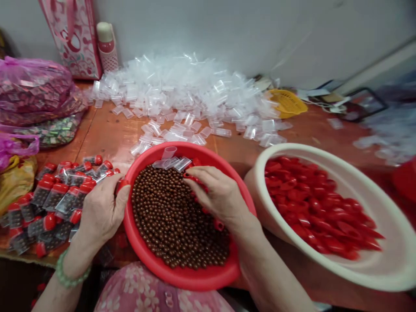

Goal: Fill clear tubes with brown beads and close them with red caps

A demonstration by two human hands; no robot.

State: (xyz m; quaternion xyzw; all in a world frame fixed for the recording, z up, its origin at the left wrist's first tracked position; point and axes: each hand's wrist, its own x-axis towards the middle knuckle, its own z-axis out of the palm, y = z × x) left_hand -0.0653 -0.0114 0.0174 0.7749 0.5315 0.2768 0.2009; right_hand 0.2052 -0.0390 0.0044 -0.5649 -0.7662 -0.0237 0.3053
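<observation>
My left hand, wearing a green bead bracelet, is closed at the left rim of a red basin. Between its thumb and fingers shows a red cap; whatever is below the cap is hidden in the palm. My right hand reaches over the basin, its fingertips pinched on a small red cap. Brown beads fill the basin. A few clear plastic tubes lie at its far side, and several red caps lie partly under my right hand.
Filled, red-capped tubes are piled left. A big heap of clear tubes spreads along the wall. On the right stands a cream basin of pointed red pieces. Plastic bags, a flask and a yellow basket stand around.
</observation>
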